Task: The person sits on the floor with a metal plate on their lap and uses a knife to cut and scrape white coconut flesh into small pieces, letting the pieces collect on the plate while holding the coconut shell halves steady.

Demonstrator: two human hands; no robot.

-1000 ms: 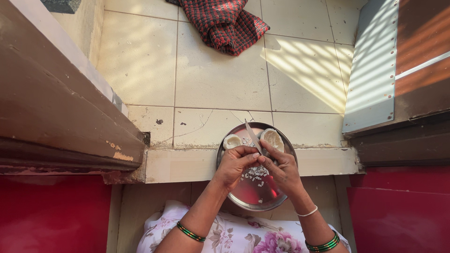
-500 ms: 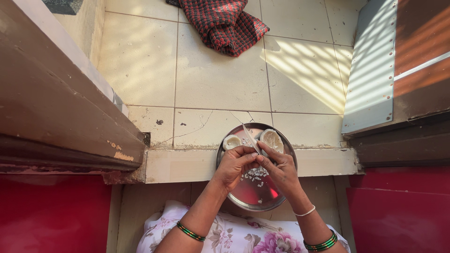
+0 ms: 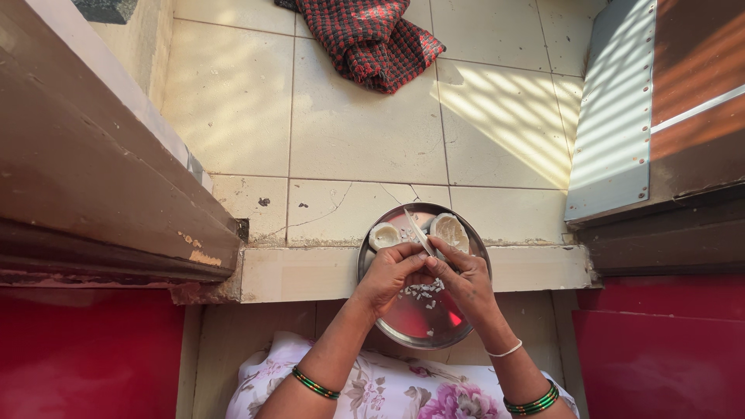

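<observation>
A round steel plate rests across a stone door sill, over my lap. At its far edge lie two white coconut halves, one on the left and one on the right. Small white cut pieces are scattered in the plate's middle. My left hand and my right hand meet above the plate. The right hand grips a knife whose thin blade points away from me. The left hand's fingers pinch a small piece against the blade; the piece itself is hidden.
A red and black checked cloth lies crumpled on the beige tiled floor beyond the sill. A brown door frame stands at left, a metal-clad door at right. Red surfaces flank my floral-clothed lap.
Both hands stay together over the plate. The knife blade has dipped slightly toward the hands; more white bits lie in the plate.
</observation>
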